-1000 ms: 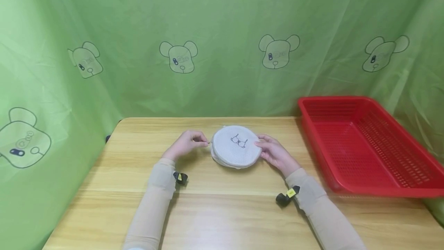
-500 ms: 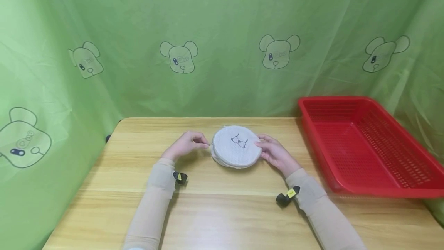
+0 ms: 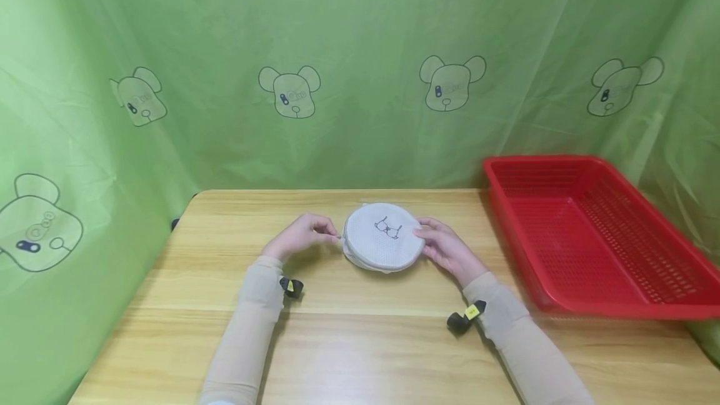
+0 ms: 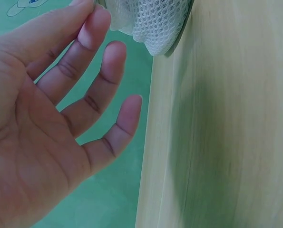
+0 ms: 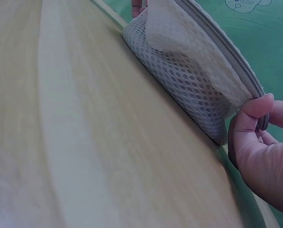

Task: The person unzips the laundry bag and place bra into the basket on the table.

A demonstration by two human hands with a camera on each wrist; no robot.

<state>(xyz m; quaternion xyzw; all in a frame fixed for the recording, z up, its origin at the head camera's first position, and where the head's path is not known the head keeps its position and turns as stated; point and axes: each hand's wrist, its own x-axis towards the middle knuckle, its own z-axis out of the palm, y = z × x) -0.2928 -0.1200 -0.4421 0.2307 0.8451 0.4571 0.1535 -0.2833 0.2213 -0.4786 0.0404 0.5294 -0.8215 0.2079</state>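
Observation:
A round white mesh laundry bag [image 3: 385,237], with a small bra drawing on its top, sits on the wooden table between both hands. A zipper [image 5: 227,45] runs around its upper rim, and the netted side wall [image 5: 179,76] bulges below. At the bag's left edge my left hand [image 3: 300,235] pinches the small zipper pull between thumb and index fingertip; its other fingers [image 4: 96,95] are spread in the left wrist view. My right hand [image 3: 447,247] grips the bag's right edge, thumb on top, the other fingers partly hidden beneath.
To the right of the bag stands a red plastic basket [image 3: 540,274] with slotted walls. The wooden table [image 3: 349,342] reaches back to a green curtain [image 3: 365,142] printed with bear heads. A black wrist camera [image 3: 291,287] is strapped to each forearm.
The left fingertips have shifted very slightly toward the front along the bag's left edge. The right hand and the bag stay practically where they were.

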